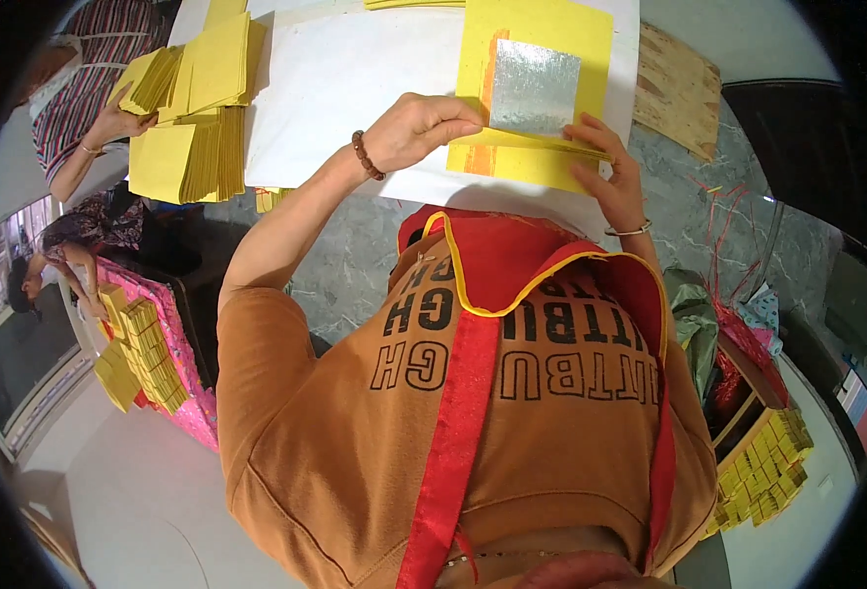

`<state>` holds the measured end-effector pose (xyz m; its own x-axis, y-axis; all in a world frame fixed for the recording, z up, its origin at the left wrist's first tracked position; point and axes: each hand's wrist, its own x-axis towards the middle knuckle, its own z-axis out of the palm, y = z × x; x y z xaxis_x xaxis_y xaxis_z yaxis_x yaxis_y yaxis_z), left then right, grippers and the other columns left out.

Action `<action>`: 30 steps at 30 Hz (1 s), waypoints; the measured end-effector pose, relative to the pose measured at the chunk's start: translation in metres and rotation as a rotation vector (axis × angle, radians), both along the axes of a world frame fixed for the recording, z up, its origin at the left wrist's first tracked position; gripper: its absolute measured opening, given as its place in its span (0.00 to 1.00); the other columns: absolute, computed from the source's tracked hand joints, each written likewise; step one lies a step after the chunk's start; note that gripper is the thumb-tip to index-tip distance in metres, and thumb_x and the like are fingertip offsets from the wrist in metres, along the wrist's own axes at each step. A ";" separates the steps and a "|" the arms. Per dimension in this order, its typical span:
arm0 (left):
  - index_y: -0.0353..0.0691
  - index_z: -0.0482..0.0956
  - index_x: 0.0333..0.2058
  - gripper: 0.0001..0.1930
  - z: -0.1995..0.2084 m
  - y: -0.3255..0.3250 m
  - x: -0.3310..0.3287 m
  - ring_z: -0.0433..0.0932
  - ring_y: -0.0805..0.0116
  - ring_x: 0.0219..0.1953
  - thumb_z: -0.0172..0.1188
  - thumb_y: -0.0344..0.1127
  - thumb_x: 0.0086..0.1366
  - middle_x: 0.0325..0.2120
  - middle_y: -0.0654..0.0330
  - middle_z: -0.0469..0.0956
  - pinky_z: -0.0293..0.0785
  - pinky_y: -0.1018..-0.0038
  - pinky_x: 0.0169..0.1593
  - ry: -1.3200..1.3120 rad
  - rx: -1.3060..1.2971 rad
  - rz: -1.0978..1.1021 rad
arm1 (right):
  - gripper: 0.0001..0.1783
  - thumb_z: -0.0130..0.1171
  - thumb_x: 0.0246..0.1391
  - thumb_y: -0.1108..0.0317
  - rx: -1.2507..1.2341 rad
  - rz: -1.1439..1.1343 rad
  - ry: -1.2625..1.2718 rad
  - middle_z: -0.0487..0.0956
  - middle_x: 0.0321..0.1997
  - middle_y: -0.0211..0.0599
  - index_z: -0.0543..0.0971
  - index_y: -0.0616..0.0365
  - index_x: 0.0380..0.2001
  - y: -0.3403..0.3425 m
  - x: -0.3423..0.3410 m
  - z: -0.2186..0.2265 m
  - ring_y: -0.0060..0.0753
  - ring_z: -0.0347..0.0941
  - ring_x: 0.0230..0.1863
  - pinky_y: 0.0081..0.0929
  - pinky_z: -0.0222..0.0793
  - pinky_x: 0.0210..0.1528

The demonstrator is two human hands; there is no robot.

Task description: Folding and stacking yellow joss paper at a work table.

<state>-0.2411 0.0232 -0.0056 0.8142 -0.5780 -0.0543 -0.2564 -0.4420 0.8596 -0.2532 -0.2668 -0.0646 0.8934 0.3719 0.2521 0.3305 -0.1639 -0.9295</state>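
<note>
At the far left, a co-worker's hand (117, 123) rests against thick stacks of plain yellow paper sheets (213, 64) at the left end of the white, flat tabletop (335, 49); they are gathered into piles, though I cannot tell whether they are finished. Nearer on the left, small yellow paper bundles (151, 344) lie in rows beside a pink patterned cloth (196, 412). Right of centre, the person's left hand (422, 131) has its grip closed to a pinch, thumb against finger, on the left end of a raised yellow paper edge (541, 142). Under and beyond it, the yellow rectangular paper sheet (594, 79) lies at the tabletop's right part, with a square of silver foil (537, 86) already flat on it. The edge stands up, not yet pressed down, so this piece looks only partly worked. The right hand (610, 177) has its grip partly spread around the edge's right end, thumb near, fingers far. At the near right, more yellow bundles (762, 471) are piled up.
</note>
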 end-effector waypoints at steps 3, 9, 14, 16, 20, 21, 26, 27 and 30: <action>0.39 0.78 0.38 0.12 -0.002 0.002 -0.002 0.74 0.66 0.39 0.53 0.39 0.62 0.37 0.57 0.77 0.71 0.72 0.42 -0.065 -0.017 -0.003 | 0.14 0.56 0.52 0.69 -0.048 -0.057 0.057 0.77 0.42 0.37 0.75 0.60 0.43 0.001 0.003 -0.007 0.31 0.68 0.52 0.28 0.59 0.56; 0.45 0.77 0.43 0.14 -0.025 0.002 0.015 0.68 0.63 0.47 0.57 0.36 0.57 0.48 0.59 0.72 0.66 0.69 0.49 -0.545 0.247 0.007 | 0.14 0.57 0.48 0.73 0.123 -0.144 0.578 0.78 0.43 0.28 0.77 0.55 0.41 0.004 0.015 0.000 0.29 0.66 0.54 0.27 0.61 0.54; 0.48 0.78 0.40 0.15 -0.018 0.003 0.015 0.72 0.62 0.42 0.54 0.26 0.53 0.39 0.60 0.77 0.66 0.70 0.47 -0.605 0.144 0.007 | 0.17 0.60 0.44 0.70 -0.214 -0.044 -0.228 0.77 0.46 0.27 0.76 0.50 0.42 -0.001 0.035 0.014 0.31 0.68 0.54 0.29 0.58 0.53; 0.50 0.78 0.39 0.16 -0.008 0.003 0.006 0.73 0.65 0.39 0.51 0.22 0.54 0.37 0.63 0.78 0.66 0.70 0.45 -0.700 0.161 -0.004 | 0.16 0.60 0.44 0.69 -0.339 0.013 -0.330 0.77 0.45 0.27 0.77 0.49 0.40 -0.009 0.032 0.017 0.32 0.69 0.53 0.28 0.57 0.51; 0.38 0.76 0.37 0.11 -0.002 0.004 -0.012 0.74 0.61 0.36 0.56 0.36 0.57 0.32 0.57 0.78 0.65 0.68 0.43 -0.428 0.205 -0.070 | 0.10 0.59 0.45 0.68 -0.447 0.113 -0.245 0.78 0.42 0.25 0.77 0.48 0.34 -0.008 0.013 0.035 0.30 0.71 0.49 0.25 0.54 0.47; 0.38 0.76 0.38 0.10 -0.004 0.001 -0.012 0.75 0.62 0.31 0.53 0.34 0.60 0.29 0.57 0.78 0.67 0.68 0.40 -0.395 0.171 0.043 | 0.08 0.59 0.46 0.67 -0.442 0.033 -0.232 0.79 0.40 0.28 0.77 0.49 0.33 -0.003 0.009 0.034 0.34 0.72 0.45 0.29 0.58 0.43; 0.33 0.75 0.38 0.15 -0.018 -0.013 0.007 0.72 0.70 0.20 0.51 0.40 0.63 0.18 0.55 0.74 0.68 0.74 0.25 0.158 -0.036 0.493 | 0.15 0.58 0.48 0.69 -0.249 -0.183 0.207 0.79 0.35 0.34 0.73 0.54 0.41 0.014 0.018 0.021 0.27 0.73 0.36 0.24 0.63 0.31; 0.32 0.75 0.37 0.15 -0.024 -0.013 0.012 0.71 0.75 0.20 0.52 0.40 0.63 0.18 0.57 0.74 0.67 0.76 0.25 0.198 -0.072 0.515 | 0.18 0.58 0.49 0.70 0.036 -0.256 0.336 0.78 0.33 0.35 0.71 0.55 0.45 0.022 0.021 0.025 0.24 0.73 0.32 0.22 0.63 0.27; 0.31 0.74 0.35 0.14 -0.032 -0.014 0.020 0.70 0.76 0.19 0.52 0.39 0.62 0.18 0.58 0.75 0.67 0.76 0.24 0.285 -0.124 0.546 | 0.24 0.57 0.49 0.72 0.076 -0.247 0.410 0.78 0.31 0.34 0.67 0.56 0.51 0.022 0.027 0.022 0.18 0.71 0.30 0.17 0.65 0.28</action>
